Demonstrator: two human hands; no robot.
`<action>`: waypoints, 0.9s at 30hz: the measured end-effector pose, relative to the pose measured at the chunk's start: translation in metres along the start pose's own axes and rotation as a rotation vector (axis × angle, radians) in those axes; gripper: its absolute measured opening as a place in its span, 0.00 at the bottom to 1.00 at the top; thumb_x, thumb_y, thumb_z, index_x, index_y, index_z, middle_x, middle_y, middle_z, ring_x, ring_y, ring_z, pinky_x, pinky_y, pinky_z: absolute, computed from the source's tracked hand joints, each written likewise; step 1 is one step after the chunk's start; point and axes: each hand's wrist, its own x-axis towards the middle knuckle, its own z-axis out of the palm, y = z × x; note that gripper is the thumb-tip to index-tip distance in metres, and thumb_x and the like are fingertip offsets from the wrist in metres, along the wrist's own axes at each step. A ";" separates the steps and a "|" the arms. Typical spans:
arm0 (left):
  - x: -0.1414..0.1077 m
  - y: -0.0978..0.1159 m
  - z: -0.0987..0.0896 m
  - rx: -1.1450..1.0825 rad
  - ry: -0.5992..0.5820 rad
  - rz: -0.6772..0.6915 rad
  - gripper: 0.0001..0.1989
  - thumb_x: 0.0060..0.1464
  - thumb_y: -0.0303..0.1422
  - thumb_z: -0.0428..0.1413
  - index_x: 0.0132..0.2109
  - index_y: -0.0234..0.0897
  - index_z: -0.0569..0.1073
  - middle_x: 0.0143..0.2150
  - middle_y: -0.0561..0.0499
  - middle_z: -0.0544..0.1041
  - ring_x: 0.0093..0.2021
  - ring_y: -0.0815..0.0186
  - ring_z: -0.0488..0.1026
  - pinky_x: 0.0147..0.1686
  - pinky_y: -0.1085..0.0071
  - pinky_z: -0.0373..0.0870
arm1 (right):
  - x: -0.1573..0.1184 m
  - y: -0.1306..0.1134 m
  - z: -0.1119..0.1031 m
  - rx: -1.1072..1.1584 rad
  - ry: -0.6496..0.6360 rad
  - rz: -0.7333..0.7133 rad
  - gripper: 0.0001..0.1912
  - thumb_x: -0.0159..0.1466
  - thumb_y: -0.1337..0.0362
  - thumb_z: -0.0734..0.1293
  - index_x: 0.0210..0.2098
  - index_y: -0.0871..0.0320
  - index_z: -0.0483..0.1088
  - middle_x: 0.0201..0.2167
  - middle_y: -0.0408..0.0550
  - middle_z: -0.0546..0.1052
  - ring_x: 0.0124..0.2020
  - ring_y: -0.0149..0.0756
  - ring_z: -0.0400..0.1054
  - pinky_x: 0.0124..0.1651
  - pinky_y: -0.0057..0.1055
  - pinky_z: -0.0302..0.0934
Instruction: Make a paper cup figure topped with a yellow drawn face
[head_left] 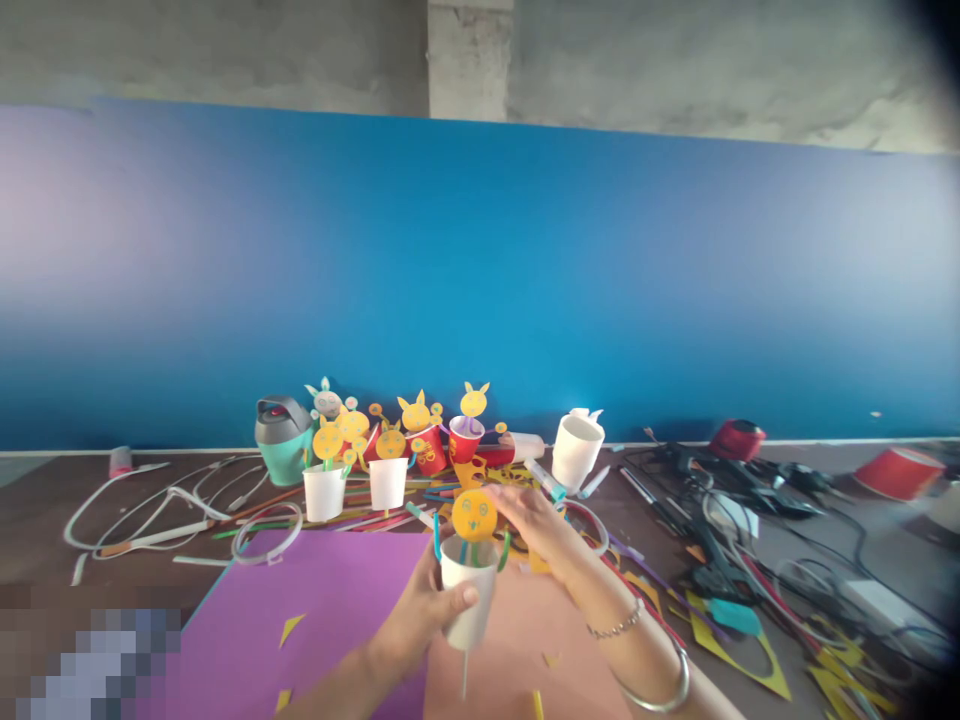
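Note:
My left hand (427, 610) is wrapped round a white paper cup (469, 600), its thumb across the front. Above the rim stands a round yellow paper face (474, 515) with drawn eyes and a beak-like mouth. Blue and green pipe cleaners rise inside the cup, with a blue arm (437, 535) at the left and a green arm (504, 550) at the right. A thin pale stick (465, 675) sticks out below. With closed fingertips, my right hand (529, 520) holds the upper right edge of the face; those fingertips are partly hidden behind it.
Purple paper (322, 590) and orange paper (525, 620) lie underneath. Behind are similar cup puppets (388, 483), a teal-grey container (283, 440) and a white cup (577, 450). Cables (765, 490), yellow scraps (739, 650) and a red cup (898, 473) occupy the right.

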 end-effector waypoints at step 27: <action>0.020 0.015 -0.027 -0.129 0.279 -0.105 0.30 0.51 0.53 0.57 0.48 0.29 0.75 0.38 0.38 0.82 0.31 0.55 0.79 0.29 0.65 0.73 | -0.010 0.048 0.048 -0.910 -0.074 -0.134 0.07 0.52 0.71 0.67 0.31 0.58 0.76 0.39 0.50 0.79 0.42 0.41 0.70 0.45 0.31 0.61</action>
